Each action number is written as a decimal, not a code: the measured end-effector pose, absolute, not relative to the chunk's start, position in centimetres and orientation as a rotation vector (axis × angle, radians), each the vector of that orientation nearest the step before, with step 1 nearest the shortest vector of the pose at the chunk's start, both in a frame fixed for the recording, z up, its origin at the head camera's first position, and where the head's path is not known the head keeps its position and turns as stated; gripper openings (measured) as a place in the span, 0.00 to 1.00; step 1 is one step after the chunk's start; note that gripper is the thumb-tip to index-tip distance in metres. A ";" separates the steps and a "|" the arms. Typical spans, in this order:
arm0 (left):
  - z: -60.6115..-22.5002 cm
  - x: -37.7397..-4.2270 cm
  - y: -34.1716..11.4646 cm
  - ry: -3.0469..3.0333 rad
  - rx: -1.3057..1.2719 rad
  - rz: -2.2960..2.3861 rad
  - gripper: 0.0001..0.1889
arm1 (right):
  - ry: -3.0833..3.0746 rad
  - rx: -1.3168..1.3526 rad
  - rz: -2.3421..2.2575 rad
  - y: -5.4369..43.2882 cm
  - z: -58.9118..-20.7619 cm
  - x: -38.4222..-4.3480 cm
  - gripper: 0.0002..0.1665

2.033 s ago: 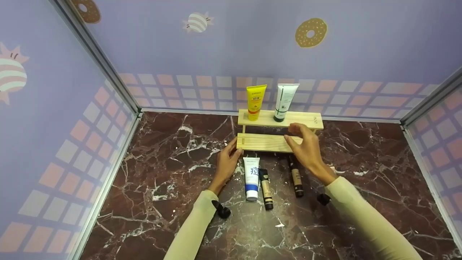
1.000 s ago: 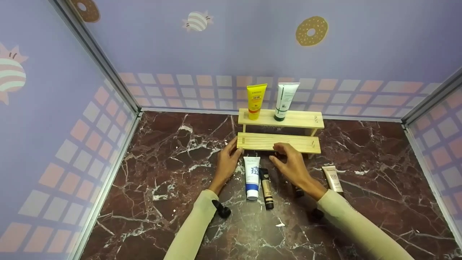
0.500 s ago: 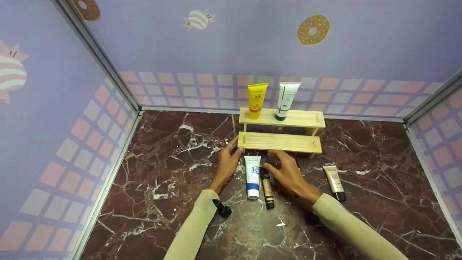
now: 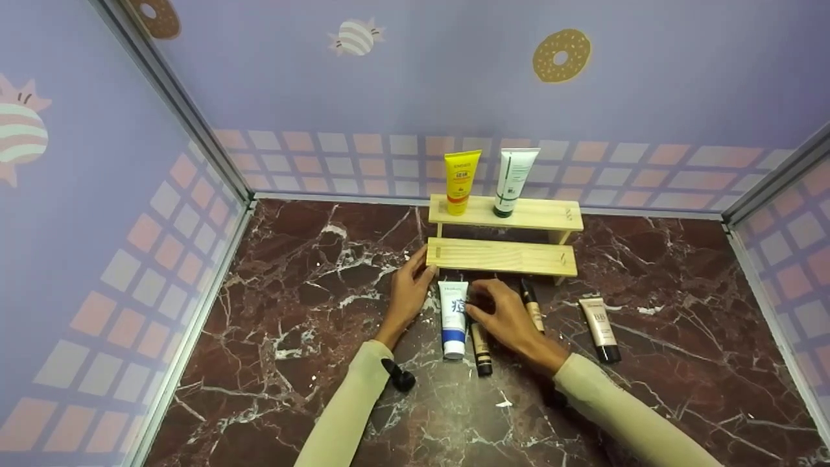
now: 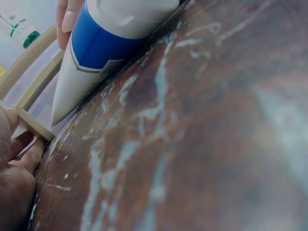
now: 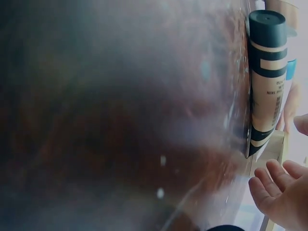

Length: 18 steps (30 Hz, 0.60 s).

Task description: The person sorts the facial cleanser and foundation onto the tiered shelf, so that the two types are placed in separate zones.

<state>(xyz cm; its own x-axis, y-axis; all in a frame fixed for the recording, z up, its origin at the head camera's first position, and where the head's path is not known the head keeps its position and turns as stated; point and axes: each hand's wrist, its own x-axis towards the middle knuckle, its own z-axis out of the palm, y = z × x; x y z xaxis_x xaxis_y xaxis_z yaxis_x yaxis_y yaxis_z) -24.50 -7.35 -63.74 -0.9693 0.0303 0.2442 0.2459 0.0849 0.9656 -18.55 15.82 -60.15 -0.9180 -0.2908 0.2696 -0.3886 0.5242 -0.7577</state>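
At the left end of the two-tier wooden stand (image 4: 502, 257), my left hand (image 4: 407, 295) grips the lower step, thumb in front and fingers behind; the left wrist view shows the fingers (image 5: 30, 154) around its leg. My right hand (image 4: 509, 318) is over the upper end of a beige-and-black tube (image 4: 481, 353), its fingertips close to a white tube with a blue band (image 4: 452, 321). Both tubes lie side by side on the marble surface. In the right wrist view the right hand's fingers (image 6: 269, 185) are relaxed and apart, below the beige-and-black tube.
A yellow tube (image 4: 460, 183) and a white-and-green tube (image 4: 515, 181) stand on the upper step. A second beige-and-black tube (image 4: 533, 311) lies right of my right hand, partly covered. Farther right lies a BB cream tube (image 4: 600, 327). Patterned panels enclose the marble tabletop (image 4: 311, 363).
My right hand has come down from the lower step and moved left to the lying tubes, uncovering the BB cream tube. My left hand has stayed at the stand.
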 end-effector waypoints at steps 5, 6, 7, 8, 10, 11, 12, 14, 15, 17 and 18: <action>-63.8 -24.4 -7.3 -2.186 -0.275 -2.002 0.28 | -2.688 0.588 1.348 15.6 -60.3 -18.4 0.28; -63.8 -24.4 -7.3 -2.186 -0.272 -2.003 0.28 | -2.697 0.588 1.340 15.6 -60.3 -18.4 0.29; -63.8 -24.5 -7.3 -2.184 -0.269 -2.006 0.28 | -2.708 0.587 1.334 15.5 -60.4 -18.4 0.29; -63.8 -24.5 -7.3 -2.183 -0.269 -2.011 0.28 | -2.718 0.586 1.328 15.5 -60.4 -18.4 0.30; -63.8 -24.5 -7.3 -2.182 -0.268 -2.014 0.28 | -2.736 0.582 1.313 15.3 -60.4 -18.4 0.30; -63.8 -24.5 -7.3 -2.183 -0.269 -2.015 0.28 | -2.746 0.579 1.308 15.3 -60.4 -18.4 0.30; -63.8 -24.5 -7.3 -2.185 -0.269 -2.013 0.28 | -2.755 0.575 1.303 15.2 -60.4 -18.4 0.31; -63.8 -24.6 -7.4 -2.189 -0.268 -2.012 0.29 | -2.771 0.573 1.297 15.0 -60.4 -18.3 0.32; -63.8 -24.5 -7.4 -2.193 -0.265 -2.010 0.29 | -2.774 0.573 1.293 15.0 -60.4 -18.3 0.32; -63.8 -24.5 -7.4 -2.195 -0.262 -2.012 0.29 | -2.767 0.581 1.296 14.8 -60.5 -18.3 0.32; -63.8 -24.5 -7.4 -2.196 -0.260 -2.012 0.29 | -2.759 0.583 1.296 14.7 -60.6 -18.3 0.33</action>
<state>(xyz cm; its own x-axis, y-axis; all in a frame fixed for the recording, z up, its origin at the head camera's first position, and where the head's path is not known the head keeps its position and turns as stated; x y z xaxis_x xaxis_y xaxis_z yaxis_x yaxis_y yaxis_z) -24.51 -7.41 -63.81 -0.9735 0.0254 0.2272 0.2285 0.0843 0.9699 -18.27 14.74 -60.64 -0.9286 -0.3183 0.1905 -0.3499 0.5805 -0.7352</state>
